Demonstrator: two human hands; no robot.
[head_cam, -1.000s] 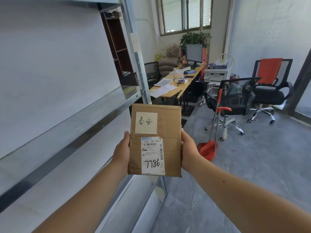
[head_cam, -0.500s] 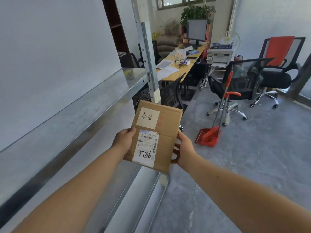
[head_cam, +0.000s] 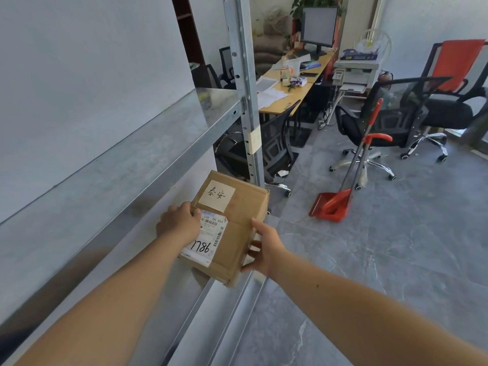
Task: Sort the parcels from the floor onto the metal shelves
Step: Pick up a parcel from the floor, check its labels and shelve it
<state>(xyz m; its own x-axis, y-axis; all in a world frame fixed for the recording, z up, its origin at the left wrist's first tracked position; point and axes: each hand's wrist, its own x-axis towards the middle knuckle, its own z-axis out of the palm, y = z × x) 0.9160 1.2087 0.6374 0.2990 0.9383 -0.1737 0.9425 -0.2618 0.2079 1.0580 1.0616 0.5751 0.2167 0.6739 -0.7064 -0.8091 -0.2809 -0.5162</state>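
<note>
Both hands grip one parcel [head_cam: 229, 228], left hand [head_cam: 180, 223] on its top face, right hand [head_cam: 264, 247] at its right edge, now lowered and tilted from chest height toward the lower shelf [head_cam: 200, 313] front edge, so placing looks imminent

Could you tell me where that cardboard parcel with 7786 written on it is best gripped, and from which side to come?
Grip the cardboard parcel across its two long side edges, one hand from each side. It is flat and wide, held tilted in the air, so opposed pressure on the edges should steady it. The left hand already lies on the left edge, overlapping the label; the right hand clasps the right edge.
</note>
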